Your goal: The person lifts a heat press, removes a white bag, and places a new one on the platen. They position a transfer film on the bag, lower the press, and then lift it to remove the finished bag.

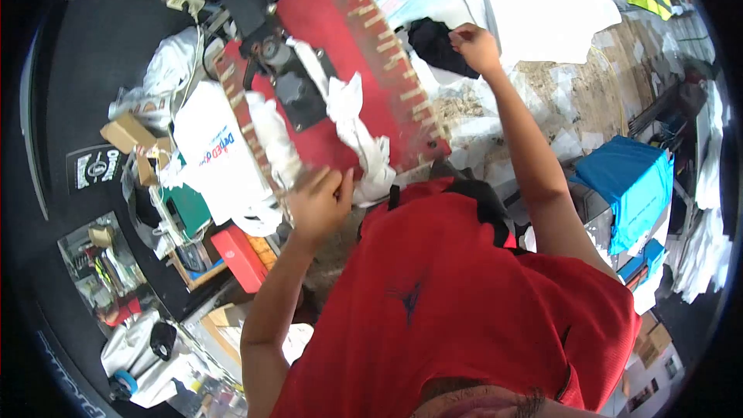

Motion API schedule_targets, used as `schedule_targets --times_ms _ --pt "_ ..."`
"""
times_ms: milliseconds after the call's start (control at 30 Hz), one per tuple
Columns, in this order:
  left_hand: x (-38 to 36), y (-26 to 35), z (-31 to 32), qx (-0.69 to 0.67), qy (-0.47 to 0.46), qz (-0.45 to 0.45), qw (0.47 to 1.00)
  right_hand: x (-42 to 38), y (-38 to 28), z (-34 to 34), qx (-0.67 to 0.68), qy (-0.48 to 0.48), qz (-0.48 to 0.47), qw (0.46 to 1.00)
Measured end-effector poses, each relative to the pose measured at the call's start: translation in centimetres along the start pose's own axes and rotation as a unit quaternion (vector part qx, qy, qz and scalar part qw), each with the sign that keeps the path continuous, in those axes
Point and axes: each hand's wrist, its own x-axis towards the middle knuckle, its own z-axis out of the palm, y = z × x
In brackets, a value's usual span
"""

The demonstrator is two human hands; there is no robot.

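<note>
My right hand (476, 46) reaches out over the worktable, its fingers bent together at the edge of a crumpled black cloth (433, 42). My left hand (317, 201) is closed and slightly blurred in front of a red machine plate (325, 8) with a row of notches along its edges. White cloth (271, 135) is wrapped on a bar of the machine and ends right at that hand. What the left fingers hold, if anything, is hidden. A second white cloth strip (352, 112) hangs to the right of it.
White sheets (542, 0) cover the table's far side, beside a worn, paper-littered tabletop (573, 93). A printed white bag (213, 147) and a red box (240, 257) lie left of the machine. Blue cloth (627, 186) drapes over something at the right.
</note>
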Motion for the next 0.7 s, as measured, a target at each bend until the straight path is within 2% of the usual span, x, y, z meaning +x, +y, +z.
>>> schedule_targets --times_ms 67,200,267,300,533,633,700 --pt "0.0 -0.4 0.7 0.005 0.037 0.025 0.999 3.2 0.5 1.5 -0.109 0.047 -0.056 0.991" --pt "-0.1 -1.1 1.0 -0.002 -0.016 0.006 1.0 10.3 2.9 5.0 -0.096 0.07 -0.028 0.992" --pt "-0.2 -1.4 1.3 0.043 -0.046 0.022 0.998 13.2 3.9 6.5 -0.136 0.098 0.0 0.986" --pt "0.1 -1.5 1.4 0.013 -0.022 0.036 0.999 14.8 4.3 7.5 -0.145 0.089 0.019 0.985" --pt "-0.5 -2.4 2.2 0.002 -0.029 0.034 0.999 16.6 2.3 10.2 -0.242 0.138 0.08 0.957" --pt "-0.4 -2.5 2.4 0.002 -0.017 0.034 0.999 17.0 2.4 10.7 -0.272 0.127 0.08 0.95" --pt "-0.7 -2.5 2.4 0.003 -0.025 0.032 0.999 17.4 3.1 10.8 -0.243 0.127 0.063 0.96"
